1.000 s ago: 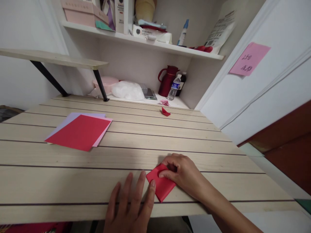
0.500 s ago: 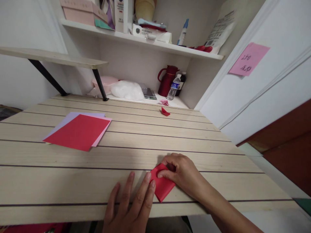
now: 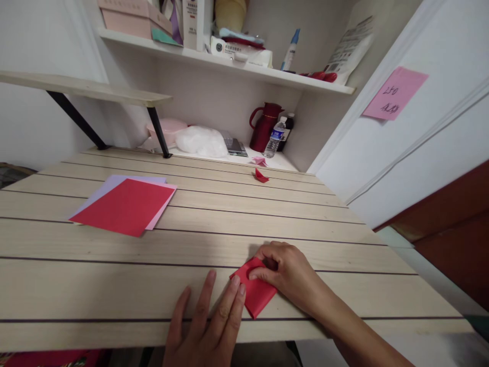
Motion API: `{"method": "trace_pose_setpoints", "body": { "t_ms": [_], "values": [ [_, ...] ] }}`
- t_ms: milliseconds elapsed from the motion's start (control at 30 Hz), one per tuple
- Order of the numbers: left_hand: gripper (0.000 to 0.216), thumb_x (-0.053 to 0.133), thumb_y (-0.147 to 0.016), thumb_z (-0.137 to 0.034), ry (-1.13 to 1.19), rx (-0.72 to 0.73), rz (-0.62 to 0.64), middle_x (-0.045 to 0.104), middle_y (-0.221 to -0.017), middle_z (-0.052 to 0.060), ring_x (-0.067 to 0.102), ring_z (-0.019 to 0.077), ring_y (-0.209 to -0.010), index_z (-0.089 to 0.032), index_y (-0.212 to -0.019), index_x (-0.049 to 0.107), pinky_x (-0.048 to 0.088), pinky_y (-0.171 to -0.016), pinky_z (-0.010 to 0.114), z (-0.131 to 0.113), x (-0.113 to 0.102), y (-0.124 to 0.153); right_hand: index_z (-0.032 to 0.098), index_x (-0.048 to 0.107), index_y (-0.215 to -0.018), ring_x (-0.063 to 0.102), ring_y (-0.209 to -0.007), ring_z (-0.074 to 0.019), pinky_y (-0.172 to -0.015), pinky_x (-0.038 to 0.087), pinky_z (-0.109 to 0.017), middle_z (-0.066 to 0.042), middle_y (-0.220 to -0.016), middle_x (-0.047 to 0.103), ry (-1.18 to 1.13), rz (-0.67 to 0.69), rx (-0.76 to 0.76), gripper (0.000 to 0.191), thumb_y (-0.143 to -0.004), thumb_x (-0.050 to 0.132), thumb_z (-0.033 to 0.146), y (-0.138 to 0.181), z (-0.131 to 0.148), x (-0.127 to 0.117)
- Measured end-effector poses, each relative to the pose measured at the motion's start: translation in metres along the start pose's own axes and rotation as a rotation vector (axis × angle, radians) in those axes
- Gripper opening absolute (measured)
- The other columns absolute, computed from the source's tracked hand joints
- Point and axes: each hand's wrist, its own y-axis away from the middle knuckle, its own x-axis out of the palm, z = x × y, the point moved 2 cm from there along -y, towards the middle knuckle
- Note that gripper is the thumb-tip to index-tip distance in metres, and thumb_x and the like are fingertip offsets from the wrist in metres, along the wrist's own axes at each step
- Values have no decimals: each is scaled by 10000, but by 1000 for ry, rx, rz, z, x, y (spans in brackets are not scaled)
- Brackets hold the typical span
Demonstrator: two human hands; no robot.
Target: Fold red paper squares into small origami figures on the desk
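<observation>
The right hand [image 3: 290,270] pinches the folded red paper [image 3: 259,295] on the table [image 3: 114,285], close to the near edge. The left hand [image 3: 204,326] is open, with 2 fingertips touching the paper's left side. 1 small red folded shape [image 3: 261,176] (it's pointy!) sits farther back.

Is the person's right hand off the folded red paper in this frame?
No, the right hand is on the folded red paper, with its thumb lying over the paper's upper face.
</observation>
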Motion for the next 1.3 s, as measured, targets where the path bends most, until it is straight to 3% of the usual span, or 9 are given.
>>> {"method": "trace_pose_setpoints", "body": {
  "t_ms": [233,300,433,600,700,767,867,1133,1300],
  "values": [
    [409,354,-990,-371,14,-19,31,503,-1442,-187,345,155,-1390,-379,-1361,525,73,-1212,413,0,-1,0,207,607,-668,569,-647,-155,-605,388,-265,31,-641,618,39,-9,-15,229,-805,769,292,1,2,1],
    [411,329,-992,-396,5,-23,51,488,-1452,-188,399,171,-1350,-390,-1349,534,167,-1165,433,1,-2,-1,225,656,-808,592,-696,-179,-664,442,-296,25,-685,637,90,-40,-46,136,-801,774,292,4,0,0],
    [450,344,-956,-281,-46,28,80,455,-1478,-175,427,203,-1333,-381,-1350,538,297,-1030,485,3,-6,-2,264,502,-1354,569,-1156,-275,-950,473,-443,-91,-1262,623,220,-178,-164,577,-830,743,258,19,-13,-5],
    [572,395,-851,-157,-60,68,100,475,-1468,-175,418,210,-1339,-373,-1366,521,310,-1010,492,5,-7,-2,189,408,-1453,286,-1458,-296,-1149,282,-570,-147,-1563,340,425,-384,-379,477,-983,383,110,55,-10,-4],
    [606,404,-829,-141,-50,56,113,485,-1464,-172,433,217,-1334,-381,-1376,507,300,-1023,494,5,-7,-2,110,374,-1481,255,-1475,-301,-1184,264,-537,-156,-1562,355,501,-274,-538,495,-1027,404,303,71,4,8],
    [635,405,-810,-127,-42,47,125,477,-1469,-169,435,222,-1335,-382,-1385,496,290,-1030,499,4,-8,-2,54,374,-1478,280,-1465,-304,-1169,335,-490,-164,-1530,410,551,-147,-626,694,-993,407,549,77,7,18],
    [676,406,-782,-104,-33,43,148,458,-1484,-164,420,226,-1347,-379,-1395,488,270,-1044,501,4,-9,-2,35,404,-1460,318,-1447,-318,-1136,401,-482,-170,-1496,452,611,-76,-650,816,-932,440,656,82,2,28],
    [651,434,-793,-139,47,21,162,431,-1501,-157,338,202,-1391,-336,-1412,479,132,-1147,472,4,-10,0,99,420,-1469,269,-1460,-347,-1068,475,-507,-159,-1518,422,579,-86,-600,643,-936,583,419,93,-2,27],
    [618,432,-832,-158,54,8,186,443,-1494,-153,369,205,-1376,-351,-1417,468,142,-1143,472,4,-12,-2,177,407,-1485,274,-1448,-392,-1005,501,-562,-201,-1516,412,567,-109,-555,692,-865,666,344,100,-3,27]
  ]
}}
